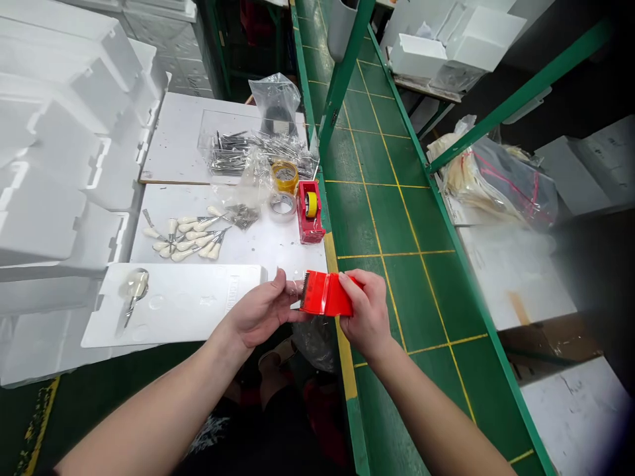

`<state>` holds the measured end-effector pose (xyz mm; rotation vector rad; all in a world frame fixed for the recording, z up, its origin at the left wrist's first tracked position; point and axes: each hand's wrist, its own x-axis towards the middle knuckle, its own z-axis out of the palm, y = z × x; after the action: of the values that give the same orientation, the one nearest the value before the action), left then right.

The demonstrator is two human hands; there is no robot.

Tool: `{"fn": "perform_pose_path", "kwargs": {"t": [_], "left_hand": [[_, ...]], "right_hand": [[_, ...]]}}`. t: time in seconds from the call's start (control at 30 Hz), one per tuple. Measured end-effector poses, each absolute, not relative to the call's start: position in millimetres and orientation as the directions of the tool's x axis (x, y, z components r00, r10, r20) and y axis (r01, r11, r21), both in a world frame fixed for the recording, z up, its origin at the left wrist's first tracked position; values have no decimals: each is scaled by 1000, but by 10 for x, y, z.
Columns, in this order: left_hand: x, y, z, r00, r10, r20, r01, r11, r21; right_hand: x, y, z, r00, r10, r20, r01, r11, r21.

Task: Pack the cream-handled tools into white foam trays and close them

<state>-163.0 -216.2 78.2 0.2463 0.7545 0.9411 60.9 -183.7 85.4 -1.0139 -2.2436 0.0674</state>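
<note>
My right hand (366, 309) is closed on the right end of a red tape dispenser (327, 294) with a dark toothed edge. At that toothed end is my left hand (270, 305), its thumb raised apart from the fingers; some fingers reach behind the dispenser, and a shiny clear strip shows beside them. To the left lies a white foam lid (188, 304) bearing one cream-handled metal piece (136, 291), which seems to be under clear film. Several similar cream-handled pieces (186, 238) are heaped on the white table behind the lid.
A red desktop tape holder (311, 211), a clear tape roll (282, 206) and an amber tape roll (284, 176) stand near the table's right edge. Behind them is a clear tray of metal parts (258, 151). White foam boxes (44, 165) line the left; a green conveyor (397, 218) runs right.
</note>
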Motion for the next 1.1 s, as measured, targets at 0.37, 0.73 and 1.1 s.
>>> {"fn": "perform_pose_path", "kwargs": {"t": [0.37, 0.73, 1.1], "left_hand": [[-1753, -2130, 851, 87, 886, -456, -416, 449, 791], [-2891, -2009, 916, -291, 845, -448, -180, 412, 893], [-2048, -1754, 780, 26, 987, -158, 480, 126, 868]], "right_hand": [[458, -1930, 784, -526, 710, 469, 721, 664, -196], [682, -1873, 741, -528, 736, 423, 752, 637, -170], [-19, -1921, 428, -369, 909, -193, 900, 402, 172]]}}
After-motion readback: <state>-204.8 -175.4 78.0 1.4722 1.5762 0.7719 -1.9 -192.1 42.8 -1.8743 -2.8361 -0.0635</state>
